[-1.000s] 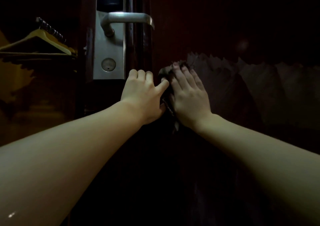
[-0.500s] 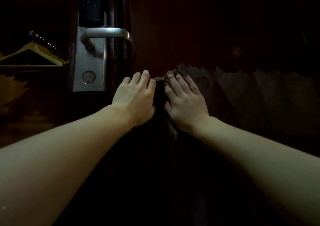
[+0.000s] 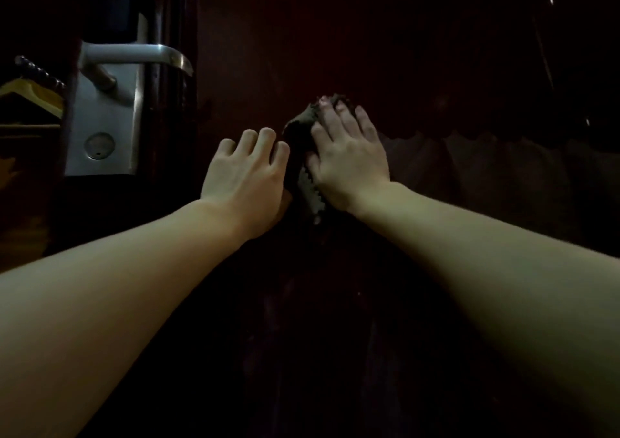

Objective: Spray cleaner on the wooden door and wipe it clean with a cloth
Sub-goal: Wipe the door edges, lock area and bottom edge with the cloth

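Observation:
The dark wooden door (image 3: pixel 335 35) fills most of the view. A dark cloth (image 3: pixel 297 135) with a scalloped edge lies against it at mid height. My right hand (image 3: pixel 349 159) presses flat on the cloth with fingers straight and spread, covering most of it. My left hand (image 3: pixel 245 169) rests on the door right beside the cloth's left edge, fingers lightly bent and touching the cloth; its thumb is mostly hidden underneath. No spray bottle is in view.
A silver lever handle (image 3: pixel 134 51) and its lock plate (image 3: pixel 104 128) sit on the door's edge to the left of my hands. Beyond that edge hangs a wooden coat hanger (image 3: pixel 30 95). The scene is very dim, and a faint reflection crosses the right part of the door.
Both hands and the cloth have slid right and a little up across the door, away from the lock plate. The left fingers are more bent than before.

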### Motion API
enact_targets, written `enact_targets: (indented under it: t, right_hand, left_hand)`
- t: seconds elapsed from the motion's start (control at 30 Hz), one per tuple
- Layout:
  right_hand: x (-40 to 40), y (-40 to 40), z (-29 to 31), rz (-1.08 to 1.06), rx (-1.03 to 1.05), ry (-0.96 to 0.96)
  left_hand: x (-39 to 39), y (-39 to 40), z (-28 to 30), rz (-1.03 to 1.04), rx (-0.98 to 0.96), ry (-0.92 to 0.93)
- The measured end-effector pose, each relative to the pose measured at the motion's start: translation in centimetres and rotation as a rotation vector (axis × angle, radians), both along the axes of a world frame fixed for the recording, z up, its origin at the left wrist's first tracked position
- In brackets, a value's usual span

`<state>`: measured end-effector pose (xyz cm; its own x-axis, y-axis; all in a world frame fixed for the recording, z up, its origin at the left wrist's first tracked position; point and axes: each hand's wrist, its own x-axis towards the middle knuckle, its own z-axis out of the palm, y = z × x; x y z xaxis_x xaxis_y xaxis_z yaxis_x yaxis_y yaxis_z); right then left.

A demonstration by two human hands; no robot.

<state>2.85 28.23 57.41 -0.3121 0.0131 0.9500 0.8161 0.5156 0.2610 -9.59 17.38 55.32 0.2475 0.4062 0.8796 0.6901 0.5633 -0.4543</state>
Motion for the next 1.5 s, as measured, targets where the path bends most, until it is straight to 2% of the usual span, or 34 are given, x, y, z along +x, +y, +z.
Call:
enact_targets:
  t: [0.1,0.2,0.27,0.4,0.5,0.6,0.7,0.8,1.03,1.27,1.43,1.5]
  right_hand:
    - [0.8,0.7,-1.7,0.084,0.061,0.025]
    - [2.5,1.8,-4.9,0.131,0.137,-0.046]
    - [3.8,2.2,-3.5,0.061,0.108,-0.064]
    - [4.8,2.8,0.1,-0.002,0.001,0.035]
    - [5.6,3.6,-3.3,0.085,0.053,0.048]
    - [7.6,4.6,-6.3,0.116,0.063,-0.032]
    - [9.4,4.3,-3.2,0.039,-0.014,-0.066]
    - [10.7,4.9,-0.4,-0.003,-0.072,-0.02]
    - [14.2,8.1,-6.6,0.122,0.046,0.022]
    - [15.8,9.3,-1.6,0.08,-0.027,0.143]
    - [16.8,10.3,-5.9,0.127,0.077,0.122]
    - [17.5,10.8,-5.5,0.121,0.059,0.121]
  left_hand:
    - [1.2,0.7,0.0,-0.025,-0.014,0.019]
    - [2.3,1.2,0.4,-0.055,-0.007,0.009]
    - [3.1,1.8,0.8,-0.05,-0.001,0.021]
    - [4.6,3.3,0.9,-0.033,-0.007,0.045]
    - [5.5,4.1,1.2,-0.047,0.001,0.009]
    - [6.6,4.8,1.7,-0.067,0.023,0.004]
    - [7.6,5.5,2.2,-0.074,0.034,0.022]
    - [8.8,6.4,2.3,-0.076,0.035,0.029]
    - [12.0,8.2,1.9,-0.138,-0.019,0.07]
    - [14.0,10.0,2.4,-0.149,-0.017,0.133]
    - [14.7,10.5,2.3,-0.181,-0.021,0.115]
    - [15.0,10.7,2.3,-0.183,-0.012,0.113]
